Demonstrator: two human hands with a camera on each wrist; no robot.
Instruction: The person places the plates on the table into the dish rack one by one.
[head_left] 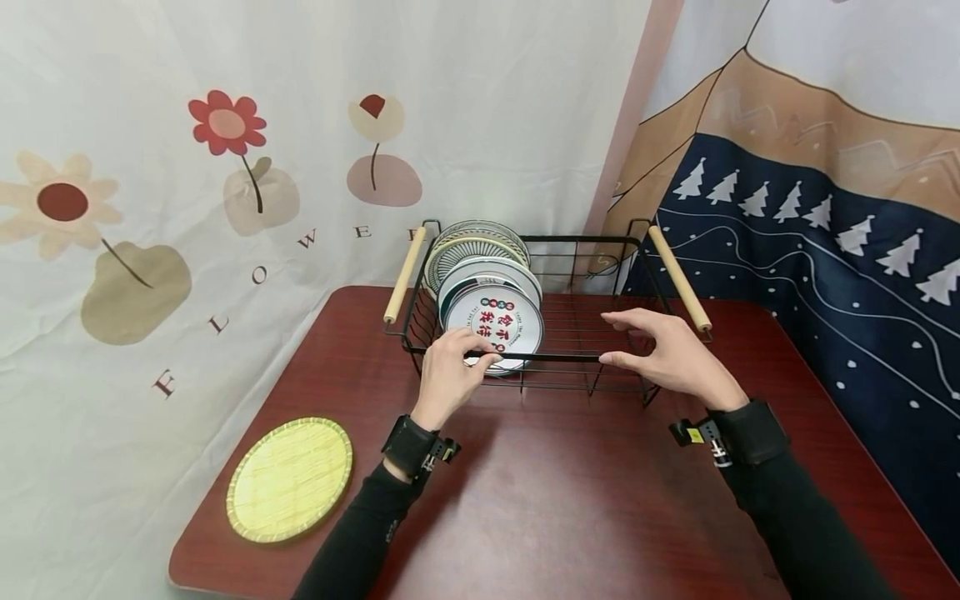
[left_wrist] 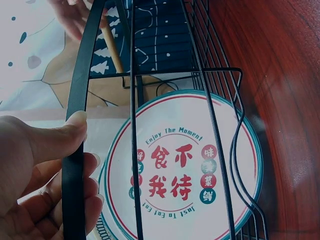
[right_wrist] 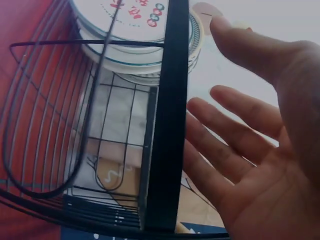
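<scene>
A black wire dish rack (head_left: 577, 240) with two wooden handles stands on the table. Several round plates (head_left: 491, 275) stand in a row on its left side. The front plate (left_wrist: 175, 175) is white with a teal and red rim and red lettering. My left hand (head_left: 448, 371) pinches the rack's front bar between thumb and fingers, which shows closely in the left wrist view. At the right part of that same bar is my right hand (head_left: 678, 357), fingers extended and thumb apart. In the right wrist view its fingers (right_wrist: 230, 135) lie beside the bar without closing round it.
A round yellow woven mat (head_left: 290, 481) lies at the left of the dark red table (head_left: 540, 500). Behind the rack hangs a pale cloth (head_left: 480, 100) with flowers. A navy and tan cloth (head_left: 795, 225) hangs along the right side.
</scene>
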